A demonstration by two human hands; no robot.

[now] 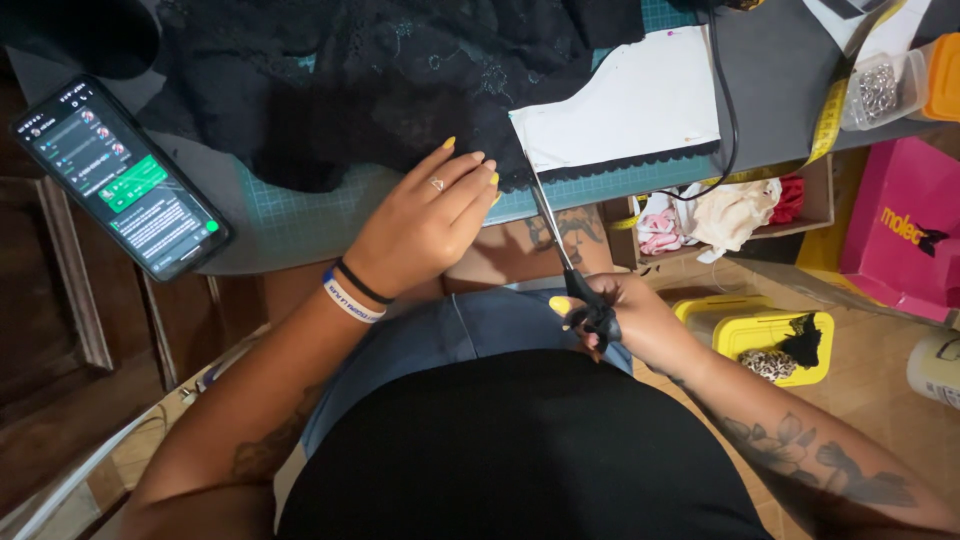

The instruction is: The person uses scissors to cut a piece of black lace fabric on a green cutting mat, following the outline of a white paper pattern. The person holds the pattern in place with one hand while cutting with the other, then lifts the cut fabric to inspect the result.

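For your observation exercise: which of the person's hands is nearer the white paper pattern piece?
Left. The left hand rests on black lace beside the white paper pattern piece; the right hand grips scissors below the table edge.

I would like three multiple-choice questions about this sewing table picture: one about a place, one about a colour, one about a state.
1. Where does the phone lie?
A. left of the black lace fabric
B. in the cardboard box
C. on the white paper pattern

2. What colour are the nails on the left hand?
A. red
B. yellow
C. black

3. What is the state of the right hand?
A. open and empty
B. flat on the table
C. closed on the scissors

Answers: 1 A, the phone rests at the table's left edge; 2 B, yellow tips show on the fabric; 3 C, fingers wrap the black handles.
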